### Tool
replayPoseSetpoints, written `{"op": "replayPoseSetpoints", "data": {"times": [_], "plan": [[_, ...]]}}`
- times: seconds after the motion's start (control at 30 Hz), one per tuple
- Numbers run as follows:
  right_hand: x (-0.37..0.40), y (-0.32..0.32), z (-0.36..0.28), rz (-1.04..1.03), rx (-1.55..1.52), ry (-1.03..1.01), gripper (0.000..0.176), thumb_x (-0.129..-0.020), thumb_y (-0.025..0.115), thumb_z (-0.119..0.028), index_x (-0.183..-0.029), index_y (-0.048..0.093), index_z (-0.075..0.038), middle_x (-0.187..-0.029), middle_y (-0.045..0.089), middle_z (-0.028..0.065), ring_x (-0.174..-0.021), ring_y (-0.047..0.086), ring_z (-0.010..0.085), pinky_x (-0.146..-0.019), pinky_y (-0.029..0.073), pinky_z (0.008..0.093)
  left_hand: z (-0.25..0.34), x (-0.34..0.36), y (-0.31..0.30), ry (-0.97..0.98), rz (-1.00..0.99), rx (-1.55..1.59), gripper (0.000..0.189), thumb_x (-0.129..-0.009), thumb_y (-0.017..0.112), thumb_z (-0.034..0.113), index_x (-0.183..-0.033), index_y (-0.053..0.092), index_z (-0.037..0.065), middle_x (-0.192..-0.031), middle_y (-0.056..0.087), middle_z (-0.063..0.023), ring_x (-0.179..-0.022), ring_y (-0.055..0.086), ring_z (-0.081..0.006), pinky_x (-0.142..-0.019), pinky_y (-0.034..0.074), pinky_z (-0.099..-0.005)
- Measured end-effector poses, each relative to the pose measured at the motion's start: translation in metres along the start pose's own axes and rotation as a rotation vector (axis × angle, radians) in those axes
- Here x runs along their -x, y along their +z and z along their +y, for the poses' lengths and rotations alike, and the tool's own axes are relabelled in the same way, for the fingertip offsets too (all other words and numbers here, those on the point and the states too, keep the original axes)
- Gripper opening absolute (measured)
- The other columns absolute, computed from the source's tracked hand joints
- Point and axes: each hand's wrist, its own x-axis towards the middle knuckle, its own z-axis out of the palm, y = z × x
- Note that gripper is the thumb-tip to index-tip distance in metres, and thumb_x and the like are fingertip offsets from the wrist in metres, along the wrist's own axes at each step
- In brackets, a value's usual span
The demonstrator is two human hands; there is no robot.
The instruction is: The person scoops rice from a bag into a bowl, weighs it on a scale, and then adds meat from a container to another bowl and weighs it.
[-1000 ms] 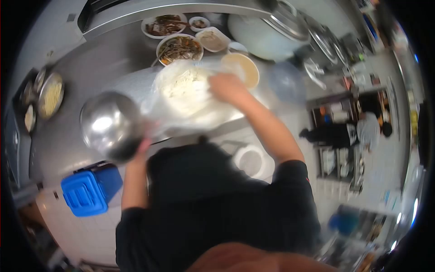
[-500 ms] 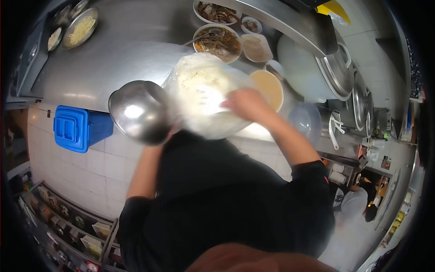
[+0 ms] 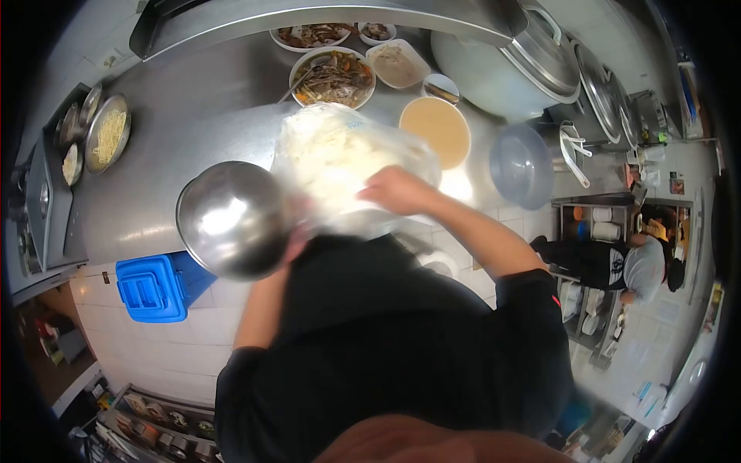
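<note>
My left hand (image 3: 297, 235), blurred and partly hidden, grips the right edge of a shiny metal bowl (image 3: 231, 220). The bowl is held up at a tilt in front of the table edge. Beside it, a clear plastic bag (image 3: 332, 158) full of pale yellowish-white food lies at the table's near edge. My right hand (image 3: 397, 191) is over the bag's right part, its fingers closed on what looks like the plastic. What lies under those fingers is hard to make out.
Behind the bag stand a bowl of cooked food with a utensil (image 3: 332, 77), a dish of pale paste (image 3: 397, 64) and a bowl of tan liquid (image 3: 436, 133). A clear plastic basin (image 3: 522, 166) and large pot (image 3: 486, 73) are right; a blue bin (image 3: 150, 289) is left. A person (image 3: 644, 266) stands far right.
My view has shifted, so the table items appear further left. My right hand has moved slightly across the bag. The metal bowl remains in my left hand beside the bag.
</note>
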Motion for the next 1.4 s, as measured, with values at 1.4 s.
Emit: {"op": "replayPoseSetpoints", "data": {"times": [1.4], "plan": [[0.034, -0.021, -0.075, 0.389, 0.222, -0.109, 0.02, -0.083, 0.055, -0.018, -0.084, 0.051, 0.003, -0.074, 0.058, 0.0189, -0.067, 0.058, 0.0352, -0.062, 0.046, 0.0442, 0.052, -0.024, 0.109, 0.1, 0.915, -1.683, 0.053, -0.075, 0.045, 0.004, -0.127, 0.04, 0.004, -0.114, 0.053, -0.0238, -0.104, 0.054, -0.0359, -0.091, 0.042, -0.0381]]}}
